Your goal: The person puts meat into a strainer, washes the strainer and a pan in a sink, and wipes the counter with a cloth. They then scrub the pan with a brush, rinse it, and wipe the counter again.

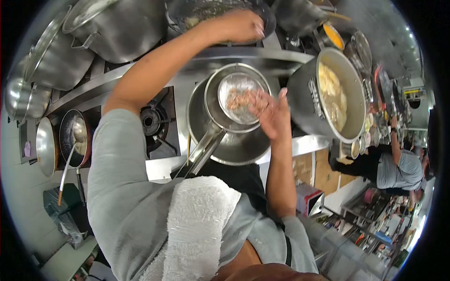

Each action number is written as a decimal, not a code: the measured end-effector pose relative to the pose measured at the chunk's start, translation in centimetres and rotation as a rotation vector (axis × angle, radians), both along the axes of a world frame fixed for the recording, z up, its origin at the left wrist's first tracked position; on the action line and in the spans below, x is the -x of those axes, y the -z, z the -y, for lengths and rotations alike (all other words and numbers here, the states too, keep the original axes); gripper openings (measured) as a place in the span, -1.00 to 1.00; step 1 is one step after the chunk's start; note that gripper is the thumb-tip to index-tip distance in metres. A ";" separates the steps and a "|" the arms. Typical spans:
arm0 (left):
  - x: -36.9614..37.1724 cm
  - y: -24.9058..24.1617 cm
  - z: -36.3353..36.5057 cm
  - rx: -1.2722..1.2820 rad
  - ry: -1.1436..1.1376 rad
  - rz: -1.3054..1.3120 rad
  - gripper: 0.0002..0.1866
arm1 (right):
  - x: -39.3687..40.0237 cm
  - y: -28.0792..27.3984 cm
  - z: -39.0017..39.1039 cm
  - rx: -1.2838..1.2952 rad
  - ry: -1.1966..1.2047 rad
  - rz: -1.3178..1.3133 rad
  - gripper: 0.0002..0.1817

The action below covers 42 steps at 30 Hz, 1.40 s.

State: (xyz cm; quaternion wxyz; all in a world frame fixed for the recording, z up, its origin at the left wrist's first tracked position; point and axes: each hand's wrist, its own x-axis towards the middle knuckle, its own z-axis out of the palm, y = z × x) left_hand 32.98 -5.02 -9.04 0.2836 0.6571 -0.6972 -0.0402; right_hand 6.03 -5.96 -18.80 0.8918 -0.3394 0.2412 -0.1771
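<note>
I can't tell whether the curled left hand (243, 26) holds anything over the dark pan (270, 21), cropped at the top. The right hand (273, 113) hides some crumbly food (237, 99); a distant co-worker (398, 169) blurs.

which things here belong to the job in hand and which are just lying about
Probably in use:
round silver metal pan
pinkish-brown food bits inside, by right hand
dark round metal pan under left hand

Probably idle:
tall silver metal pot
silver metal ladle
</note>
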 end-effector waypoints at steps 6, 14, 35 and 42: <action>11.0 3.9 -6.5 -0.168 0.282 -0.143 -0.77 | -1.4 -4.5 0.3 -0.060 -0.028 0.110 -0.08; 0.4 3.1 1.9 0.067 0.082 -0.265 -0.83 | -1.1 -3.2 0.7 0.031 0.130 0.072 -0.24; 11.6 15.2 -4.9 -0.318 0.119 0.294 -0.50 | 1.3 0.9 -0.3 0.293 0.213 -0.064 -0.72; 10.7 18.9 -3.4 -0.399 0.124 0.085 -0.56 | 0.9 2.4 -0.7 0.237 0.215 -0.096 -0.75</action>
